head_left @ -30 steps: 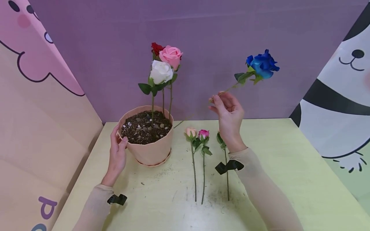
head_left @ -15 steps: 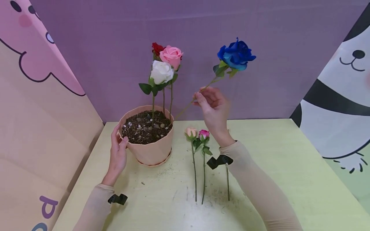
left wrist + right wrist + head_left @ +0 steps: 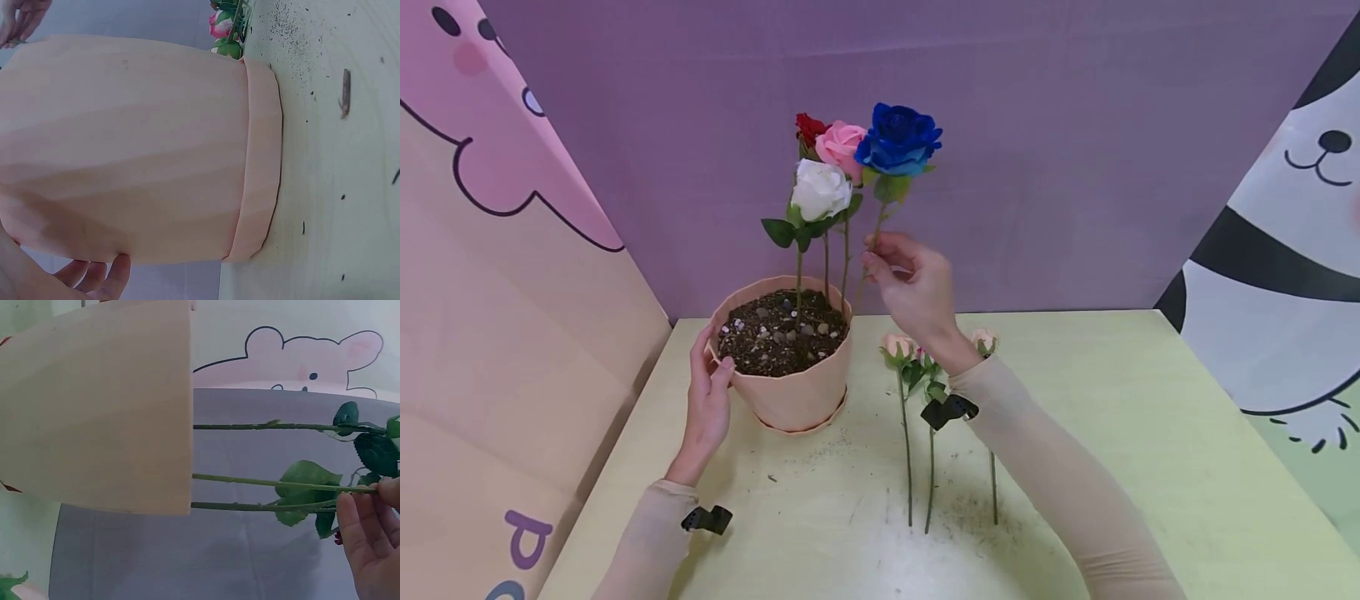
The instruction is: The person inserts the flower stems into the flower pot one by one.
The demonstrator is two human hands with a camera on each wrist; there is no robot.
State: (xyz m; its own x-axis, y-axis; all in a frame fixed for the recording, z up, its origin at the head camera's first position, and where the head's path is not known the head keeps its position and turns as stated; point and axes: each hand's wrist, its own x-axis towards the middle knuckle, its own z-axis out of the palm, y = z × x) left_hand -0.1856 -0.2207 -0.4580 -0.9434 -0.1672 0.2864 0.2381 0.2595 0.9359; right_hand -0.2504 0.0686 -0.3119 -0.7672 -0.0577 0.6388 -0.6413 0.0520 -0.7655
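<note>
Far left of the pot: wall panel with a pink cartoon figure (image 3: 497, 117). At the pot's left side: left hand (image 3: 706, 408), grasping; thumb at the rim, fingers curved against the outer wall.

Pot (image 3: 797, 400): pale peach, faceted, upright on a matching saucer (image 3: 803, 428), on the pale table (image 3: 820, 533). Dark soil (image 3: 752, 350) mixed with pebbles fills it to just below the rim.

Above the pot, three stemmed roses stand: white rose (image 3: 822, 190) in front, red rose (image 3: 810, 129) behind it, pink rose (image 3: 838, 146) towards the pot's right side, its bloom partly covered by the blue one.

Just above the pot's right rim: blue rose (image 3: 898, 140), bloom up, stem slightly slanted. Right hand (image 3: 913, 287), up and right of the pot, pinches this stem between thumb and fingers. Lower stem end hidden; cannot tell whether it touches soil.

Right of the pot, lying on the table, stems toward the viewer: peach rose (image 3: 898, 346), magenta rose (image 3: 923, 358) partly behind the right wrist, second peach rose (image 3: 984, 339) partly under the sleeve. Behind the pot: purple backdrop (image 3: 1075, 167). Far right of the pot: panda panel (image 3: 1285, 333).
</note>
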